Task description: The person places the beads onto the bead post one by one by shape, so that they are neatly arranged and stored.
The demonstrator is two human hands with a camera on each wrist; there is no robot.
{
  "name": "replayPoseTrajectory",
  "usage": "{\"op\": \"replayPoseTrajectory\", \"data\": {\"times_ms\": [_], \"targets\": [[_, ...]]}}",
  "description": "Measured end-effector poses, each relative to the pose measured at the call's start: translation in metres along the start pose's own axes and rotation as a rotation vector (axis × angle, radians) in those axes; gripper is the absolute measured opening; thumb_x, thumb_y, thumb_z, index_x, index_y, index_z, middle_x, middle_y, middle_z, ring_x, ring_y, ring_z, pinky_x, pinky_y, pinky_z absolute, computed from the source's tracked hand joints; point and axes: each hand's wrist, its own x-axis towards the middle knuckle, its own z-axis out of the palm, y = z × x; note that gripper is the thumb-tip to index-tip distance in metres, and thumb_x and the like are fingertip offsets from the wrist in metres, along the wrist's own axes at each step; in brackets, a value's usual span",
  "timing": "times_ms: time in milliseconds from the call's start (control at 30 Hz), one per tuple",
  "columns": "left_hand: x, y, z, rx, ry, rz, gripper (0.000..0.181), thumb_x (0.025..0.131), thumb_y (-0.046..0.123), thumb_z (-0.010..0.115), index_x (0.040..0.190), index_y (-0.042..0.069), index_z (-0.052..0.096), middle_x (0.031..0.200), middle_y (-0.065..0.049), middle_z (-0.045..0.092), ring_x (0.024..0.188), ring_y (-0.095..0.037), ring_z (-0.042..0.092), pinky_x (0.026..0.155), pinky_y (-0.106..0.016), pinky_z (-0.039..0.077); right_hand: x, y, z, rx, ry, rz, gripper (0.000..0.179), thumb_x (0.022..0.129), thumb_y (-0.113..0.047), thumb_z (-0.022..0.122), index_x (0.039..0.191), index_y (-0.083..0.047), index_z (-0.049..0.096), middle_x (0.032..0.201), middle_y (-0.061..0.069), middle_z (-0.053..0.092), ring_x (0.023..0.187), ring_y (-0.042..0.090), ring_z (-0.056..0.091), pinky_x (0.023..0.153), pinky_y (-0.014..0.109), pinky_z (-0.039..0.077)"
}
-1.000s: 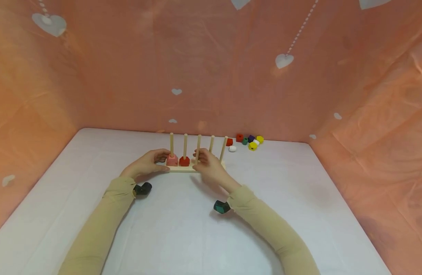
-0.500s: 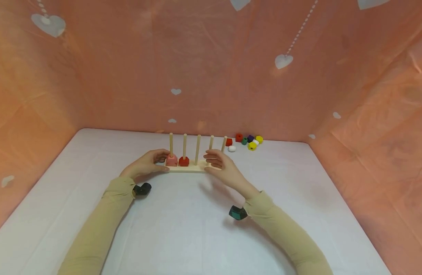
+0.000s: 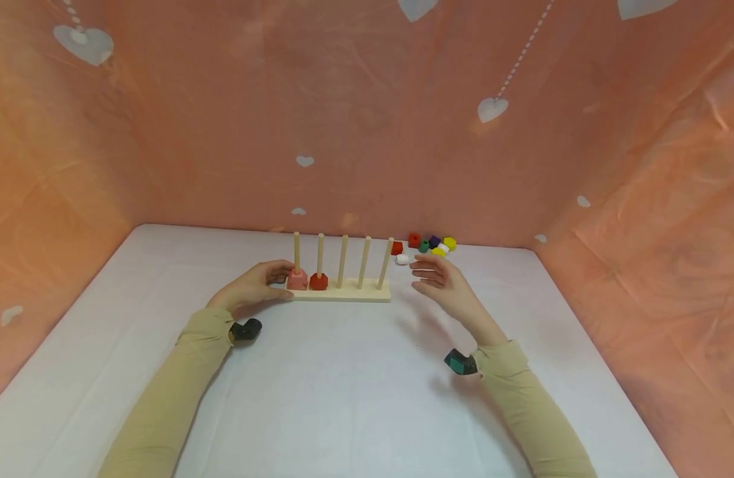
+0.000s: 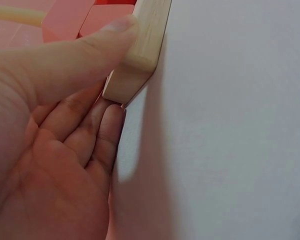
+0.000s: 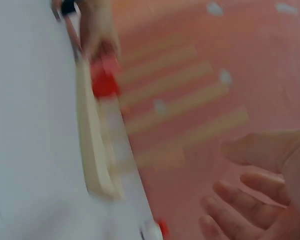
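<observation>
A wooden peg stand [image 3: 355, 293] with several upright pegs sits on the table. A pink bead [image 3: 297, 281] rests at the foot of its leftmost peg, and a red bead [image 3: 319, 283] on the peg beside that; the other pegs are bare. My left hand [image 3: 250, 287] grips the stand's left end; in the left wrist view the thumb [image 4: 85, 57] lies along the front edge, with the fingers behind. To the right of the stand, my right hand [image 3: 453, 292] is held with parted fingers, holding nothing, its fingertips near the loose beads.
Loose beads lie at the back right: a red bead [image 3: 414, 239], a green bead [image 3: 424, 246], a purple bead [image 3: 435, 241], a yellow bead [image 3: 450, 243], a white bead [image 3: 402, 259] and others. A pink-orange cloth [image 3: 367, 133] with hearts rises behind the table.
My right hand has moved right, from the middle pegs past the stand's right end toward the loose beads. The left hand and the stand stay in place.
</observation>
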Motion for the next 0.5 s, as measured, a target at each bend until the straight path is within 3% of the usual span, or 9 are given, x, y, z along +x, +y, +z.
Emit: {"op": "replayPoseTrajectory", "data": {"times_ms": [267,367,500], "targets": [[0.001,0.000,0.000,-0.006,0.003,0.007,0.063,0.082,0.007,0.076,0.135,-0.002,0.044,0.135,-0.020,0.049,0.127,-0.035,0.042,0.108,-0.050,0.029,0.014,0.041,-0.050,-0.094,0.087,0.127,0.054,0.092,-0.009,0.064,0.138,0.002,0.039,0.135,0.024,0.047,0.123,0.037,0.048,0.098,0.039,0.043],[0.000,0.000,0.000,-0.012,-0.003,0.001,0.063,0.081,0.006,0.075,0.135,-0.003,0.044,0.135,-0.021,0.048,0.127,-0.036,0.042,0.108,-0.050,0.029,0.019,0.055,-0.061,-0.123,0.108,0.176,0.055,0.093,-0.009,0.063,0.140,0.002,0.037,0.135,0.024,0.047,0.123,0.035,0.048,0.100,0.043,0.041],[0.000,0.000,0.000,0.013,-0.002,0.012,0.061,0.082,0.006,0.075,0.134,-0.003,0.045,0.134,-0.021,0.049,0.127,-0.036,0.042,0.108,-0.050,0.029,0.025,0.069,-0.068,-0.104,0.145,0.164,0.056,0.092,-0.006,0.063,0.140,0.005,0.036,0.135,0.025,0.046,0.124,0.038,0.046,0.102,0.047,0.038]]}}
